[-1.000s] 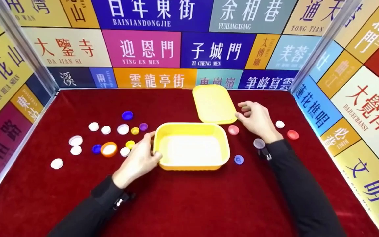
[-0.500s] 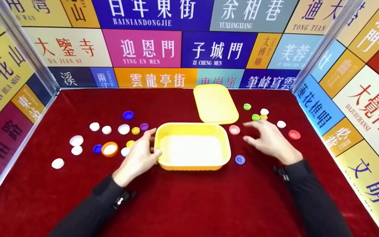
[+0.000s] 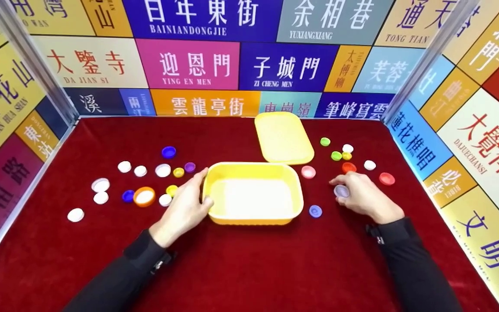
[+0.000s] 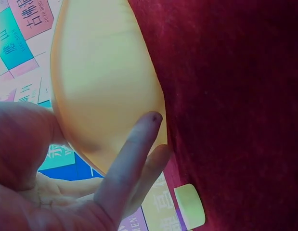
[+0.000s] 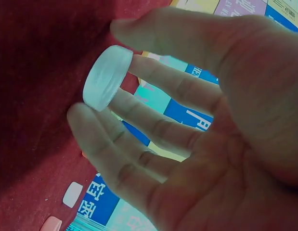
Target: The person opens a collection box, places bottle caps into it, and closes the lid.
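My left hand (image 3: 183,209) holds the left end of a yellow plastic container (image 3: 251,219), thumb at its rim and fingers against the outer wall, as the left wrist view shows. Nothing lies inside the container. To its right, my right hand (image 3: 365,197) is at a translucent whitish bottle cap (image 5: 108,78) on the red cloth. The fingers lie loosely bent behind the cap, fingertips right at its edge, while the thumb stands apart from it. A red cap (image 3: 349,167) lies just beyond this hand, and a blue cap (image 3: 315,211) lies nearer the container.
The yellow lid (image 3: 284,138) lies behind the container. Several caps, among them an orange one (image 3: 144,196) and a blue one (image 3: 168,152), are scattered at left. Green, white and red caps lie at right, with a pink cap (image 3: 308,172) by the container. Printed walls enclose the cloth.
My right hand has moved from beside the lid, right and toward me, to the translucent cap, uncovering green, yellow, white and red caps. The left hand and container have stayed in place.
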{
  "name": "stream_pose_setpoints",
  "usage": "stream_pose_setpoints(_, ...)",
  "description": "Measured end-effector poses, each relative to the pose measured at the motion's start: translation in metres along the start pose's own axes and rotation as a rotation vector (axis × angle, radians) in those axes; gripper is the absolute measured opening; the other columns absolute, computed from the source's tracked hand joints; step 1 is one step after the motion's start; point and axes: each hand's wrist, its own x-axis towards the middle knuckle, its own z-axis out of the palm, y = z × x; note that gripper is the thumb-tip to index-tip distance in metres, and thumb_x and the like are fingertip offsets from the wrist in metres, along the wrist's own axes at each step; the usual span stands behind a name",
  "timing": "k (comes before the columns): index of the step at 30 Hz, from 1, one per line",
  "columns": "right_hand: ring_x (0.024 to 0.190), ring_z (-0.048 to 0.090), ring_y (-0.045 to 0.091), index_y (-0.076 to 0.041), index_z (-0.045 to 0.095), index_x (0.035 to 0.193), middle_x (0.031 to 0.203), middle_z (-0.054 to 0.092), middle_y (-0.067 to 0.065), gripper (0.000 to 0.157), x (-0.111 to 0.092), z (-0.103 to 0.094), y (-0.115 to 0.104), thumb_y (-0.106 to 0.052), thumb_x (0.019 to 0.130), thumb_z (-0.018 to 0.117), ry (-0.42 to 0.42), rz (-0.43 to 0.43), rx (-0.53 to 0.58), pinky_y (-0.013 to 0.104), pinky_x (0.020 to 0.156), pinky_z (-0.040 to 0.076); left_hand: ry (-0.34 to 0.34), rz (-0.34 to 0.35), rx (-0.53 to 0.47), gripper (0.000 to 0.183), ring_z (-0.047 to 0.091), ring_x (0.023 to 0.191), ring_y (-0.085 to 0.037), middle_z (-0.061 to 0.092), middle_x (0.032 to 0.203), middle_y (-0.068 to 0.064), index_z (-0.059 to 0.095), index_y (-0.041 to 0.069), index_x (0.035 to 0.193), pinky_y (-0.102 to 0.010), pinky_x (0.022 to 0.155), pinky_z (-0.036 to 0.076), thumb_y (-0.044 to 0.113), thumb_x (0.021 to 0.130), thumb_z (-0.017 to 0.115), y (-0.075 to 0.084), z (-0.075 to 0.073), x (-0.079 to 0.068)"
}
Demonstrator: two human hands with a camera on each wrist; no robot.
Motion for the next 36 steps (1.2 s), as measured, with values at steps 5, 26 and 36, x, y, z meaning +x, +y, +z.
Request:
stream_pose_setpoints(5,0.098,0.072,0.034,0.000,0.087,0.126,0.115,0.086,0.019,0.032,0.003,0.002,0.003,0.003,0.094,0.081,0.016,-0.013,-0.010,0.048,0.088,0.059,-0.020,-0.009,-0.011,0.077,0.061,0.160,-0.043,0.058,0.174,-0.029,0.045,-0.007,0.173,-0.058,0.134,0.049,0.004,0.103,0.074,-0.002,0.000,0.002)
stream_pose_setpoints(26,0.093,0.071,0.033,0.001,0.088,0.122,0.107,0.085,0.018,0.029,0.006,0.000,-0.005,0.000,0.094,0.082,0.104,-0.090,-0.017,0.044,0.083,0.057,-0.033,0.008,-0.007,0.078,0.060,0.161,-0.044,0.058,0.173,-0.030,0.045,-0.009,0.173,-0.058,0.136,0.048,0.005,0.102,0.074,-0.001,0.000,0.002)
stream_pose_setpoints(36,0.100,0.074,0.036,-0.004,0.088,0.126,0.110,0.084,0.016,0.028,0.018,-0.008,-0.045,-0.004,0.098,0.086,0.219,-0.175,0.035,0.050,0.089,0.062,-0.049,-0.008,-0.026,0.078,0.060,0.160,-0.043,0.057,0.173,-0.031,0.042,-0.010,0.173,-0.057,0.136,0.047,0.004,0.102,0.072,-0.001,0.001,0.001)
